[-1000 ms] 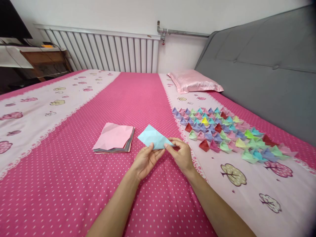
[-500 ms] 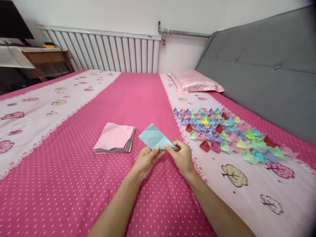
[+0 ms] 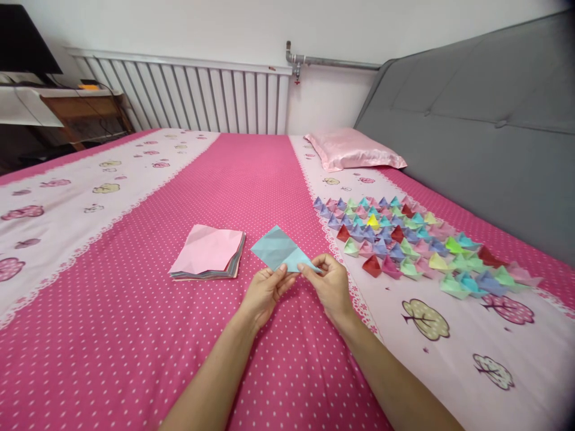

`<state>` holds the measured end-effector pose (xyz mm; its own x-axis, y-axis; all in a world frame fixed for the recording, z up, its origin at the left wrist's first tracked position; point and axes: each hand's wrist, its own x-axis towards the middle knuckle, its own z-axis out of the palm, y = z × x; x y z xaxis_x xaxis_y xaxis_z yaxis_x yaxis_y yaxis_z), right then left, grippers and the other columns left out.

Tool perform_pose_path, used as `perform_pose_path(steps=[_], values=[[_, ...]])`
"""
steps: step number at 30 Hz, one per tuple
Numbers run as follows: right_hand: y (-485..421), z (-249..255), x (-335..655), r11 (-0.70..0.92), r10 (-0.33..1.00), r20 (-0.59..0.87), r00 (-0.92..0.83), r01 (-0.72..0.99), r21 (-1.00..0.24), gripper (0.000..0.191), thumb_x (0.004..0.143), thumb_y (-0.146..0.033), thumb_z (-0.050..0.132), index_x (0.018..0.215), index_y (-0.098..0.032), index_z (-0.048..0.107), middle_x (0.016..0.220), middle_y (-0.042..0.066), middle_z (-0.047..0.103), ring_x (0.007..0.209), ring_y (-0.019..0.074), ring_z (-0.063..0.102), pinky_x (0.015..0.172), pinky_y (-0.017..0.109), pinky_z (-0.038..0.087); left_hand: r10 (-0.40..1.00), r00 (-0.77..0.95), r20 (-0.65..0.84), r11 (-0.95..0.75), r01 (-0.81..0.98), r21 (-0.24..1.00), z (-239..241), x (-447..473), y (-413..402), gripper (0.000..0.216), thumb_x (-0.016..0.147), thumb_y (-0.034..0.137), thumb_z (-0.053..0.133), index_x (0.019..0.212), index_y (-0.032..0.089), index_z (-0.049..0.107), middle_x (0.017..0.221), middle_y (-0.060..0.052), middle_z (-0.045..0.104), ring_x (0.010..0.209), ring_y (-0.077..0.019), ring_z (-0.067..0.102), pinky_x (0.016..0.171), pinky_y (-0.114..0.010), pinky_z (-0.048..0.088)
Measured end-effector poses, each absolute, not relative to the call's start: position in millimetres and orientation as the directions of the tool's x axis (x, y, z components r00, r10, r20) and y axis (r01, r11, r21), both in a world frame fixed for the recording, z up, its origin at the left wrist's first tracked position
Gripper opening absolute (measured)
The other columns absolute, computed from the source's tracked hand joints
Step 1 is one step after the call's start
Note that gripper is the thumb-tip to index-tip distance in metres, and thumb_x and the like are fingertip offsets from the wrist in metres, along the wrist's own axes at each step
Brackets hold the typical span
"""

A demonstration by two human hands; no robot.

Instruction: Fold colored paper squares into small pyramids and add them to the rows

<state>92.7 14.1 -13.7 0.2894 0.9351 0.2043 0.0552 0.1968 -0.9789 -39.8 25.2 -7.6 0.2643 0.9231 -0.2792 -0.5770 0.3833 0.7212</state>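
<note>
A light blue sheet of origami paper [image 3: 275,246], creased and partly folded along its lower right, is held above the bed. My left hand [image 3: 264,293] pinches its bottom edge between thumb and fingers. At the right-hand corner, my right hand [image 3: 330,284] grips the paper with thumb on top and fingers behind. Left of my hands lies a stack of square paper [image 3: 209,248] with a pink sheet uppermost. Several rows of small folded paper boats [image 3: 398,233] in many colours stand to the right.
A pink dotted bedspread [image 3: 135,335] with pale printed bands covers the bed. Toward the back lies a pink pillow [image 3: 354,149], beside a grey padded headboard [image 3: 485,120]. Behind the bed runs a white radiator [image 3: 193,93]; a desk with a monitor [image 3: 27,45] stands at far left.
Both hands keep their grip on the blue paper with hardly any movement. The view has shifted very slightly; the stack and the boats stay in place.
</note>
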Motion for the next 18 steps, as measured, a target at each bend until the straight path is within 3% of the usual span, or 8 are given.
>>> perform_pose_path(steps=[8, 18], values=[[13.7, -5.7, 95.0, 0.175, 0.939, 0.158, 0.306, -0.027, -0.984, 0.033, 0.066, -0.034, 0.071, 0.082, -0.021, 0.046, 0.06, -0.005, 0.06, 0.057, 0.0165, 0.065, 0.054, 0.025, 0.05, 0.914, 0.159, -0.373, 0.398, -0.527, 0.751, -9.7, -41.8, 26.8, 0.008, 0.076, 0.012, 0.062, 0.071, 0.008, 0.064, 0.07, -0.009, 0.071, 0.062, -0.0104, 0.066, 0.057, -0.013, 0.051], [18.7, -6.6, 101.8, 0.133, 0.965, 0.113, 0.237, -0.068, -0.989, 0.032, 0.073, -0.04, 0.064, 0.093, -0.018, 0.055, 0.063, -0.001, 0.066, 0.061, 0.0176, 0.068, 0.058, 0.027, 0.055, 0.944, 0.143, -0.297, 0.327, -0.526, 0.785, -11.7, -41.2, 29.1, 0.018, 0.082, 0.018, 0.055, 0.072, 0.007, 0.064, 0.074, -0.011, 0.071, 0.068, -0.0127, 0.067, 0.065, -0.017, 0.053]])
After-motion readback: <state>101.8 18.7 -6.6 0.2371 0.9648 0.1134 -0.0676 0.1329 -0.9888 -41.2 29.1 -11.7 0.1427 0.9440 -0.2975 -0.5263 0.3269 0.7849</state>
